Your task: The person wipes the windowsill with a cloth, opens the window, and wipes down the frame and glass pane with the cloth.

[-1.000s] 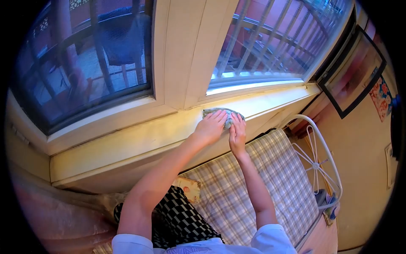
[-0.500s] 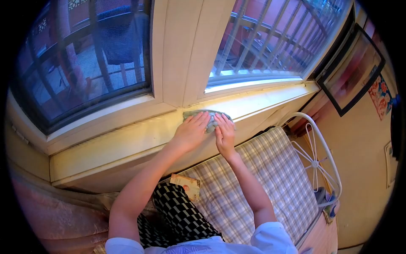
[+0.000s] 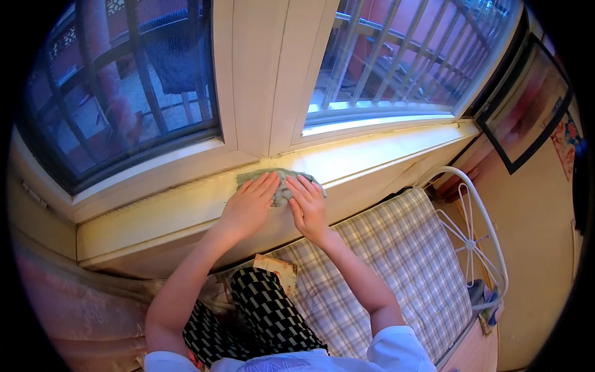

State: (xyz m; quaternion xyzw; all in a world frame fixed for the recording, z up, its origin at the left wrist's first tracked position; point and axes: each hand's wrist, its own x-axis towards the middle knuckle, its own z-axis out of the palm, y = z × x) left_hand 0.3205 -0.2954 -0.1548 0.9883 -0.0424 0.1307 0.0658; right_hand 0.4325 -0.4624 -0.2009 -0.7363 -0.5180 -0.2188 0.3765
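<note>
The left hand and right hand lie spread flat, fingers extended, over 1 grey-green cloth, neither clenched around it. The cloth rests on the pale windowsill. On the far side are 2 windows; to the near right, a plaid mattress.

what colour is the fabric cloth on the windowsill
The crumpled fabric cloth on the long cream windowsill is greyish green, clearest in the head view.
</note>
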